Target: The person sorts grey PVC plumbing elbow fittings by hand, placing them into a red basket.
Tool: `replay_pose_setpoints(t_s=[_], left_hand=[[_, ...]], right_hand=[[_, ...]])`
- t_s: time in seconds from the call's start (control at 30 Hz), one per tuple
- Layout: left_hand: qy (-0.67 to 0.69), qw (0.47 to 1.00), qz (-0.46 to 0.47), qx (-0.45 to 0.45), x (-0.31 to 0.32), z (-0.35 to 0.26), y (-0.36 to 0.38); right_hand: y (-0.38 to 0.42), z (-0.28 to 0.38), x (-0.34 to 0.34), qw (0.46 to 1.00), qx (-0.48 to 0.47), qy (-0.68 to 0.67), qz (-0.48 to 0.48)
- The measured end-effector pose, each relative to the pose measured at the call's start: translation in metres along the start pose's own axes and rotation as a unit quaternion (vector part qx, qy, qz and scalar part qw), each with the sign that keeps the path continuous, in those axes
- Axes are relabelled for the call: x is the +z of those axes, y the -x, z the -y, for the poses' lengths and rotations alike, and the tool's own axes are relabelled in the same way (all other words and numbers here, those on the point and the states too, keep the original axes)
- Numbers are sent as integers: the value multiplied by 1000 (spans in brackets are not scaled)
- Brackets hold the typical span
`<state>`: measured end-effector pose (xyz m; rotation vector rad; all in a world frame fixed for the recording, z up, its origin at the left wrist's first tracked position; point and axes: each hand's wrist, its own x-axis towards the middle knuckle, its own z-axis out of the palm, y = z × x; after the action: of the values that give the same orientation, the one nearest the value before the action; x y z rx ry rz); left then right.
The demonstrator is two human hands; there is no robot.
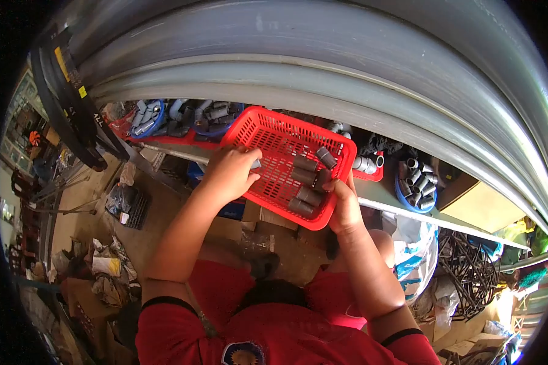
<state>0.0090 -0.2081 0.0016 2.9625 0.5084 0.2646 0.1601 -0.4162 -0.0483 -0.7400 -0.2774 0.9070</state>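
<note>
A red perforated plastic basket (274,198) is held up at the centre, tilted. Several grey pipe fittings (304,175) lie in its right half. My right hand (346,207) grips the basket's lower right rim, with the thumb over the edge beside the fittings. Over the basket's left end, my left hand (230,172) is closed round a small grey fitting (256,164), of which only the end shows.
Behind the basket, a shelf (371,207) bears blue baskets (421,205) of grey fittings and a smaller red basket (371,176). Large grey pipes (286,36) run across above. Black rods (466,274) lie at the lower right, cardboard and crumpled paper (106,264) at the lower left.
</note>
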Motion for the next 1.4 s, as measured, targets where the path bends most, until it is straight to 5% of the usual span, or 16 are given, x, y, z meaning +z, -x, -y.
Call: replay_pose_setpoints(t_s=[0.17,0.3,0.4,0.47,0.7,0.93,1.13,1.23,1.33,1.4], left_hand=[[63,998,19,14,15,16,-7],[287,957,-50,-9,11,32,-7],[283,937,-200,-47,-25,53,-13],[155,958,-236,-43,-39,91,-23],[-88,989,-116,-34,-16,168,-39],[-1,993,-112,-45,6,189,-45],[-73,991,-68,-94,-3,174,-43],[-86,989,-85,-84,-2,176,-43],[-53,975,-214,-32,-5,174,-45],[116,966,-232,-17,-12,137,-42]], right_hand=[[4,-4,0,1000,-23,4,-5],[4,-2,1,1000,-20,1,-17],[5,0,-2,1000,-23,5,-9],[6,1,-1,999,-24,7,-20],[1,-3,-8,999,-39,-8,3],[-6,-6,-14,999,-32,1,-7],[-4,1,-7,1000,-15,-13,-4],[-6,-1,-9,1000,-19,-17,1],[-6,-2,-10,1000,-13,-15,-12],[-4,2,-7,1000,-17,-4,-17]])
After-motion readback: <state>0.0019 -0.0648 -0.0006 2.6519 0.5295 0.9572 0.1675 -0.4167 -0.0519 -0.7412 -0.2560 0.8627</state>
